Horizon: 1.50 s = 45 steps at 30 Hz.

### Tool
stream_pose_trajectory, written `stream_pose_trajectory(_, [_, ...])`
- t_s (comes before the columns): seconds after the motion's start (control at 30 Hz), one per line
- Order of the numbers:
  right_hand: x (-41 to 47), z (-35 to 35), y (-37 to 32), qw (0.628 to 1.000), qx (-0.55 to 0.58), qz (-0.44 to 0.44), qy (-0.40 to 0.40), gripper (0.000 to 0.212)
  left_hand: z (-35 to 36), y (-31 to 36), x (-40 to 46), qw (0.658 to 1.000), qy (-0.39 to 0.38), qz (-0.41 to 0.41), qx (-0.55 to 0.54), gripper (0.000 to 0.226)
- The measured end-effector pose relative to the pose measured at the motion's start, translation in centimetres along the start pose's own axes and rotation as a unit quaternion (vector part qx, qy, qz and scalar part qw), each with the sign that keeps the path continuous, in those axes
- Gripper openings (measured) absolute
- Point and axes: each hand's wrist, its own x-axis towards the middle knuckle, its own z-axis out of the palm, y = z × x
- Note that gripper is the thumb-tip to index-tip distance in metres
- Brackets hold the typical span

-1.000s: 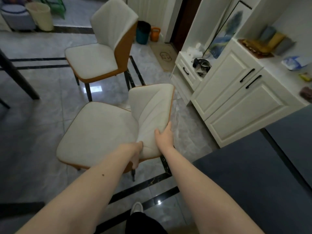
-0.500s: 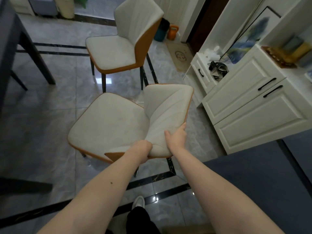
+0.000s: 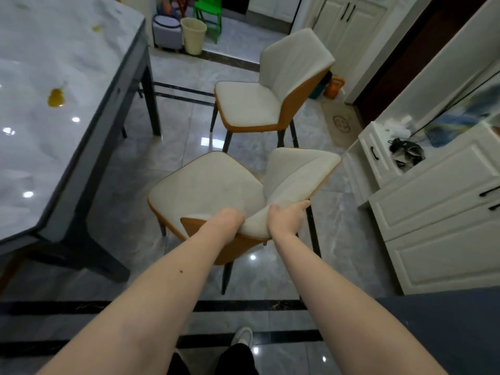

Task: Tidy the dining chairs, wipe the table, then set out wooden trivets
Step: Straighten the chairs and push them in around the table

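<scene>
Table [image 3: 54, 163] fills the left side of the room, a pale marbled top on dark legs, its surface marked by a yellow spill [image 3: 56, 97] and a smaller greenish smear [image 3: 96, 28] farther back; these are likely what the wiping step is meant to clear, and no cloth or wooden trivet is anywhere in sight. Moving right, the nearer chair [image 3: 211, 190] stands on the grey tiled floor [image 3: 176, 147] just beside the table's corner, cream padded with an orange shell, seat facing the table and backrest toward the person. The left hand [image 3: 227, 221] curls over the left end of the backrest's top edge, fingers wrapped out of sight on the far side. The right hand [image 3: 286, 219] clasps the same edge a little farther right, fingers lying along the padding and thumb underneath. Holding the backrest at two points gives control over the chair's turn as well as its slide, which suits steering it in under the table edge. Behind it, the second chair [image 3: 257, 104] stands apart from the table, angled away, probably next to be straightened. Beyond it sit a cream waste bin [image 3: 193, 35] and a green stool [image 3: 208, 12]. On the far right, white cabinets [image 3: 446, 217] line the wall, leaving a narrow aisle. The chair-tidying step appears under way, with the rest not yet started.
</scene>
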Motion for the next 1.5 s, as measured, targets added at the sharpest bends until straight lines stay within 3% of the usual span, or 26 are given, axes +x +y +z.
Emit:
stream_pose_trajectory(0.73, [0.1, 9.7, -5.7, 0.984, -0.028, -0.112, -0.138, 0.089, 0.8, -8.5, -0.6, 0.983, 0.017, -0.175, -0.052, 0.037])
stream_pose_trajectory(1.5, [9.1, 13.6, -12.0, 0.942, -0.096, -0.218, -0.236, 0.088, -3.2, -9.2, 6.3, 0.944, 0.034, -0.311, -0.108, 0.033])
